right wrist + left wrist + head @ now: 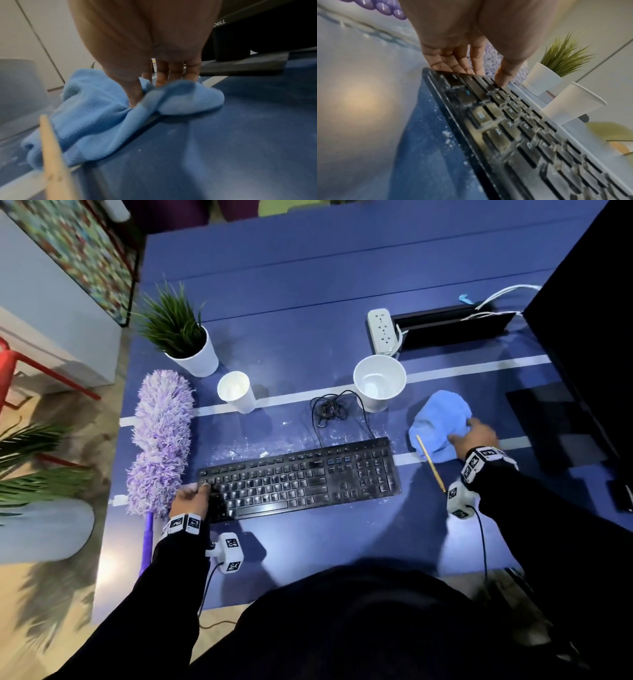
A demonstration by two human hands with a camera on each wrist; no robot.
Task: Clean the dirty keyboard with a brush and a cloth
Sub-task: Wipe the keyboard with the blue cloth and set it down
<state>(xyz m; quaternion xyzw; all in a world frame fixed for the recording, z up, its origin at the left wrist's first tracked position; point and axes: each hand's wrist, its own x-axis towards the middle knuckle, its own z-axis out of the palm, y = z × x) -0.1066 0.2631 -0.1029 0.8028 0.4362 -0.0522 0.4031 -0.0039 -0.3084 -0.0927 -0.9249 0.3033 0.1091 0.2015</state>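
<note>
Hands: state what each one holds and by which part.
Left hand grips the keyboard by its left end, thumb on the keys. Right hand pinches the blue cloth at its bunched right edge.

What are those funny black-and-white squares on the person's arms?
They are printed square code markers on white bands around both wrists, one behind the left hand and one behind the right hand. Each wrist also carries a small white boxy camera block bearing the same markers, with a thin black cable trailing back. Long black sleeves cover both arms. The hands themselves are bare, without gloves.
</note>
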